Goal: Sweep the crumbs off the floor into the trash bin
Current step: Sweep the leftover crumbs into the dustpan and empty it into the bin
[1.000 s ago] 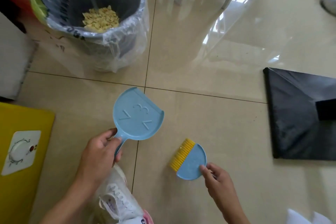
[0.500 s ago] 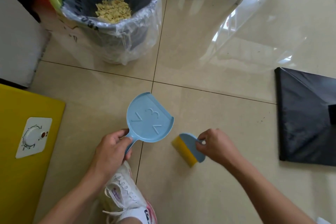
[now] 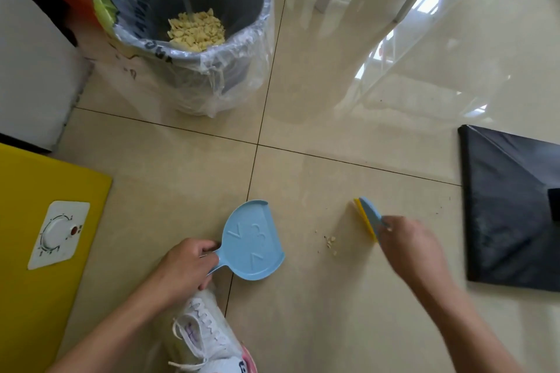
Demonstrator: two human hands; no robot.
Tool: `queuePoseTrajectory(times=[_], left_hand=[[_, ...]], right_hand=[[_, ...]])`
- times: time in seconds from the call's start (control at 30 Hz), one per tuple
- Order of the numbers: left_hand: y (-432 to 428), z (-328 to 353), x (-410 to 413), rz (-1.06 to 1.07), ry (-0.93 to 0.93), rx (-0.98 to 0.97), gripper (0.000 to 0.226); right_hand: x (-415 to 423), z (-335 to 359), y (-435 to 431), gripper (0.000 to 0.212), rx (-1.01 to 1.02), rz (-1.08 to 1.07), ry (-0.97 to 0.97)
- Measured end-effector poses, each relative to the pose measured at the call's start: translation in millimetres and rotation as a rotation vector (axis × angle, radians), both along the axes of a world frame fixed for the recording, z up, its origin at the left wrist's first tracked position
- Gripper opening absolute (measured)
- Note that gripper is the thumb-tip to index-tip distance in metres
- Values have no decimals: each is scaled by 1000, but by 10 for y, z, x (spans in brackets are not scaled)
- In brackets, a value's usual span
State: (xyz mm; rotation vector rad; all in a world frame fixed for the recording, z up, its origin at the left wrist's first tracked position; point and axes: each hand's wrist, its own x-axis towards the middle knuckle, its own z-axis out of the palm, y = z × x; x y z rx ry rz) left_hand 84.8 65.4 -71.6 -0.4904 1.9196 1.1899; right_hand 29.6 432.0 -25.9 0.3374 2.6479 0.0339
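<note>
Head view, trash bin (image 3: 242, 48) holding crumbs (image 3: 197, 30)

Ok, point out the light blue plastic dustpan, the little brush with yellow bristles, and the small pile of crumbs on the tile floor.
Light blue plastic dustpan (image 3: 253, 241): head view, middle of the pan.
Brush with yellow bristles (image 3: 370, 216): head view, blue back.
Crumbs on the floor (image 3: 331, 241): head view, densest cluster.

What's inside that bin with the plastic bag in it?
The trash bin holds a heap of pale yellow crumbs, lying in its clear plastic liner. The near rim hides part of the bottom, so anything lying there cannot be seen.
</note>
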Motion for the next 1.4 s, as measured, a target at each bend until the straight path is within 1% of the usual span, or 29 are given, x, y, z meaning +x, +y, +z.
queuePoseTrajectory(times=[0.1,0.17,0.23,0.3,0.4,0.5,0.57,0.63,0.73,0.8,0.87,0.93,1.0,1.1,1.17,1.23,1.3,1.37,1.4], left_hand=[[39,-103,8,-82,-22,-30,21],[123,-186,24,-113,-21,-43,20],[248,-265,25,-151,-4,-61,20],[387,-297,-1,-190,11,-77,19],[519,-295,-54,-222,26,-72,18],[512,-260,-74,-217,27,-52,16],[461,-235,-62,-197,18,-65,17],[389,-222,-30,-202,12,-99,20],[304,-186,-2,-218,-1,-118,23],[295,-159,-3,-223,-7,-127,21],[308,-153,-1,-227,-7,-141,21],[323,-172,-1,-234,-7,-160,24],[326,-201,-1,-237,-14,-171,25],[309,-215,-2,-215,-20,-145,25],[274,-202,13,-175,-25,-111,26],[229,-185,36,-125,-42,-92,23],[188,-164,51,-73,-58,-81,27],[153,-152,61,-40,-65,-77,33],[145,-142,62,-33,-67,-74,34]], right_hand=[[305,-210,-299,20,5,111,-65],[484,-259,-522,21,-45,153,-65],[603,-264,-717,23,-140,113,-34],[657,-229,-917,25,-276,50,-41],[730,-66,-1196,27,-482,28,-49],[702,155,-1171,31,-583,-25,25],[627,235,-989,29,-538,-70,72],[540,199,-745,30,-405,-94,91],[462,38,-545,31,-189,-77,42],[464,-77,-602,28,-130,-31,2],[514,-171,-817,25,-152,27,-57],[602,-196,-1129,21,-248,99,-116],[691,-118,-1416,19,-356,143,-133],[731,68,-1537,30,-492,93,-82],[673,182,-1429,30,-536,19,-32],[555,198,-1241,26,-472,-24,54],[400,113,-1050,24,-338,-23,114],[283,2,-966,23,-215,-3,106],[264,-54,-978,22,-181,16,71]])
